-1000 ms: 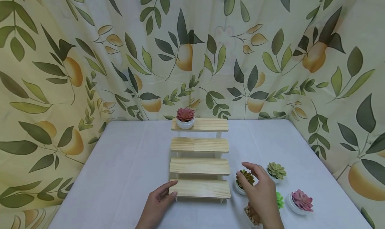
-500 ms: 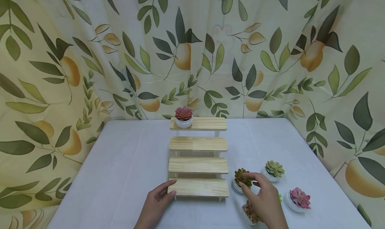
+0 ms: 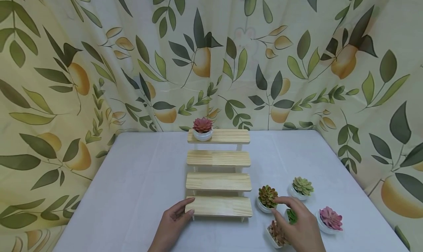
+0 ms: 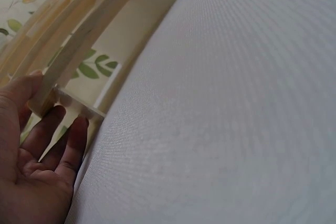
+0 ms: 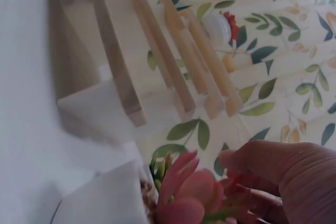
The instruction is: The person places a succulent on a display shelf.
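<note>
A four-step wooden shelf stand (image 3: 218,207) occupies the middle of the table. My left hand (image 3: 172,224) grips the left end of its lowest step; in the left wrist view the thumb and fingers lie on either side of the board (image 4: 79,40). Over the potted succulents at right hovers my right hand (image 3: 299,222), thumb and forefinger spread apart. Near the forefinger is a brown-green succulent (image 3: 267,197); a bright green one (image 3: 291,216) shows between the fingers. Close to the thumb stands a white pot with a reddish succulent (image 3: 277,235), seen large as pink leaves (image 5: 184,198) in the right wrist view.
A red succulent (image 3: 203,125) in a white pot sits at the left of the top step. Farther right are a pale green succulent (image 3: 303,186) and a pink one (image 3: 330,219). A leaf-patterned curtain (image 3: 231,61) surrounds the white-covered table (image 3: 142,178).
My right hand has moved from above the brown-green succulent towards the right and nearer to me, uncovering that plant and part of the bright green one. The left hand keeps its grip on the stand.
</note>
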Action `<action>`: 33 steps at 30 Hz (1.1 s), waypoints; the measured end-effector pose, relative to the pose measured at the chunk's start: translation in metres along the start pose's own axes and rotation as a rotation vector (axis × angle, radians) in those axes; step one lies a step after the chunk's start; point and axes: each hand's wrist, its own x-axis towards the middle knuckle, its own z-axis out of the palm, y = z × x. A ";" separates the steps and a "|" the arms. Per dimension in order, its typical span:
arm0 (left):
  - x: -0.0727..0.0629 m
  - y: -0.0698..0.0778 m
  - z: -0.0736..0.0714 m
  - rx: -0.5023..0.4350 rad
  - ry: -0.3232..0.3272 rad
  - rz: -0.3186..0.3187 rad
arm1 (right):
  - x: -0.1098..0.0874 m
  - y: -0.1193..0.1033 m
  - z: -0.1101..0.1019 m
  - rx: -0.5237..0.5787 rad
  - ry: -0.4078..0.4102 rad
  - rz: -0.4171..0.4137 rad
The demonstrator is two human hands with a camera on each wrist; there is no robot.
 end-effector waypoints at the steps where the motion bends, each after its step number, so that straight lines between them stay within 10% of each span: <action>1: 0.000 0.000 0.000 -0.001 0.000 0.000 | -0.001 0.002 -0.001 -0.012 0.007 -0.003; 16: 0.000 -0.001 0.001 -0.003 0.002 0.007 | -0.011 0.025 -0.006 -0.049 0.143 -0.036; 33: 0.000 0.001 0.002 0.005 0.017 0.020 | -0.023 0.054 -0.013 -0.077 0.110 0.013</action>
